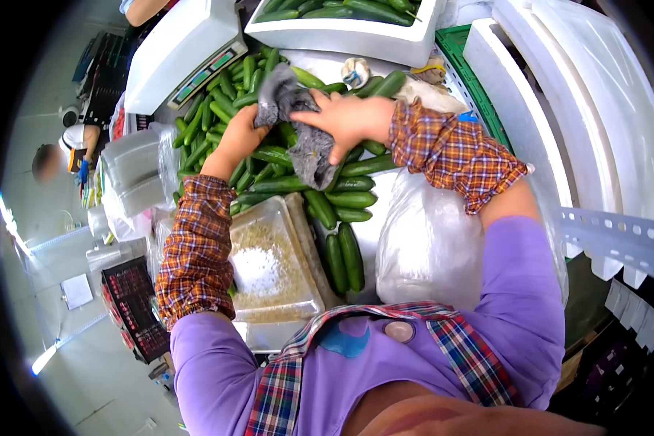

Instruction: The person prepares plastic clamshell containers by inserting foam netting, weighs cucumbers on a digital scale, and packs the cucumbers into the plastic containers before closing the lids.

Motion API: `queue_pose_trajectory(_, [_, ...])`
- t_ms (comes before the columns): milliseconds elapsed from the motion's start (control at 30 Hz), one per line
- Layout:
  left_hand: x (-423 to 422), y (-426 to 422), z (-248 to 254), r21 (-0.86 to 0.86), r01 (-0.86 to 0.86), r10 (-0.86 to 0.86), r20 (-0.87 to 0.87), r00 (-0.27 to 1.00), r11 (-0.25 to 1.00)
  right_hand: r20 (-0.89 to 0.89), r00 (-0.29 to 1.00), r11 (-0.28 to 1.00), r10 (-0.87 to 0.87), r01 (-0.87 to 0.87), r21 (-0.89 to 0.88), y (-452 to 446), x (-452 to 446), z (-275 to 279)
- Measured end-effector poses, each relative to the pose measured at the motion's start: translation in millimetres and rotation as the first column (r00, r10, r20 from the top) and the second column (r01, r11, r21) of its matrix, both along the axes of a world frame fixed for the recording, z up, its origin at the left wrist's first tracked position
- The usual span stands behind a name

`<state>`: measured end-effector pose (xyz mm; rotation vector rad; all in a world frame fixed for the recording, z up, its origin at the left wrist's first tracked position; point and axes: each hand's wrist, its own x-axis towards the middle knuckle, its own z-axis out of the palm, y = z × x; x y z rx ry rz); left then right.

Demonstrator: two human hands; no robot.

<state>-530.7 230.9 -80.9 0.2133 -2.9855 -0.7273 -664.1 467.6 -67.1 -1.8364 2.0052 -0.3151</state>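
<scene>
Over a pile of green cucumbers (272, 154) is a grey, fuzzy cloth (313, 154), which may be a work glove; its upper part is blurred. My left hand (238, 138) has its fingers closed on the cloth's left edge. From the right, my right hand (350, 120) lies across the cloth, fingers spread and thumb pointing down. Part of the cloth is hidden under that hand. Two cucumbers (345, 258) lie side by side nearer my body. Both forearms wear orange checked sleeve covers.
A clear tray (276, 254) of pale sprouts stands in front of me. Right of it lies a clear plastic bag (430, 243). A scale (207, 73) and a white foam box (341, 36) of cucumbers are behind the pile. Another person (76, 145) is far left.
</scene>
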Motion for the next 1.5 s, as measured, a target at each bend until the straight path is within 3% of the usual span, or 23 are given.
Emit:
queue_pose_trajectory(67, [7,14,26,0.200,-0.179,0.179,0.020,0.984,0.963,-0.251,0.967,0.998,-0.044,0.033,-0.048,1,23,-10])
queue_pose_trajectory(133, [8,23,39,0.133,-0.174,0.182,-0.044,0.982,0.976,-0.117,0.984,0.956,-0.134,0.098,-0.275,-3,22,-19])
queue_pose_trajectory(200, [6,35,52,0.100,-0.185,0.182,0.042,0.982,0.978,-0.220,0.967,0.972,-0.126,0.077,-0.222,-7,12,-5])
queue_pose_trajectory(267, [2,40,62,0.313,-0.184,0.185,0.026,0.982,0.932,-0.117,0.944,0.913,-0.309,0.260,-0.314,4,8,42])
queue_pose_trajectory(333, [2,49,83,0.443,-0.133,0.164,-0.034,0.986,0.887,0.021,0.906,0.714,-0.423,0.348,-0.607,3,-16,68])
queue_pose_trajectory(400, [7,69,115,0.589,-0.126,0.143,0.017,0.990,0.798,0.127,0.796,0.629,-0.591,0.554,-0.546,35,-7,159])
queue_pose_trajectory(467, [14,88,122,0.658,-0.069,0.170,-0.090,0.981,0.750,0.236,0.745,0.452,-0.624,0.591,-0.668,54,-31,172])
queue_pose_trajectory(533, [17,88,109,0.603,-0.037,0.164,-0.157,0.974,0.797,-0.118,0.628,0.579,-0.769,0.607,-0.545,78,-29,209])
queue_pose_trajectory(600, [26,86,95,0.463,0.001,0.093,-0.180,0.979,0.887,-0.305,0.612,0.574,-0.730,0.306,-0.760,99,-31,195])
queue_pose_trajectory(667, [44,85,74,0.479,-0.029,0.088,-0.100,0.991,0.877,-0.538,0.374,0.653,-0.755,0.365,-0.664,113,-20,168])
queue_pose_trajectory(733, [62,85,65,0.499,-0.108,0.116,0.014,0.993,0.860,-0.692,0.355,0.760,-0.629,0.470,-0.450,125,-36,124])
queue_pose_trajectory(767, [71,83,59,0.497,-0.138,0.137,0.040,0.990,0.857,-0.806,0.302,0.834,-0.510,0.403,-0.376,138,-47,85])
queue_pose_trajectory(800, [82,80,55,0.493,-0.167,0.156,0.065,0.986,0.854,-0.838,0.343,0.794,-0.424,0.587,-0.161,143,-44,54])
queue_pose_trajectory(867, [108,79,56,0.519,-0.167,0.173,0.037,0.984,0.838,-0.892,0.428,0.695,-0.144,0.686,0.217,163,-26,-3])
queue_pose_trajectory(900, [123,75,46,0.525,-0.146,0.169,0.005,0.986,0.839,-0.860,0.453,0.624,-0.235,0.748,0.224,176,-11,-30])
queue_pose_trajectory(1000, [178,72,67,0.558,-0.188,0.237,-0.015,0.972,0.808,-0.928,0.108,0.644,-0.356,0.748,-0.160,185,-8,-77])
queue_pose_trajectory(1100, [242,59,64,0.614,-0.251,0.349,-0.044,0.936,0.749,-0.774,0.550,0.594,-0.314,0.749,0.292,172,-27,-54])
queue_pose_trajectory(1200, [302,58,66,0.654,-0.346,0.480,-0.030,0.877,0.673,-0.663,0.706,0.657,-0.248,0.625,0.421,128,-16,29])
queue_pose_trajectory(1267, [334,61,66,0.705,-0.391,0.568,-0.021,0.823,0.592,-0.781,0.534,0.762,-0.325,0.636,0.118,98,0,57])
queue_pose_trajectory(1333, [353,71,64,0.745,-0.416,0.630,-0.009,0.776,0.522,-0.699,0.646,0.895,-0.309,0.446,0.017,60,11,60])
queue_pose_trajectory(1367, [360,73,56,0.764,-0.419,0.656,-0.009,0.754,0.491,-0.489,0.776,0.893,-0.400,0.450,-0.015,41,24,49])
queue_pose_trajectory(1400, [365,78,51,0.770,-0.422,0.660,0.001,0.751,0.479,-0.243,0.859,0.890,-0.450,0.454,-0.040,22,35,36])
queue_pose_trajectory(1500, [376,95,37,0.783,-0.429,0.663,0.028,0.748,0.451,-0.368,0.830,0.850,-0.418,0.501,0.164,-24,53,-22])
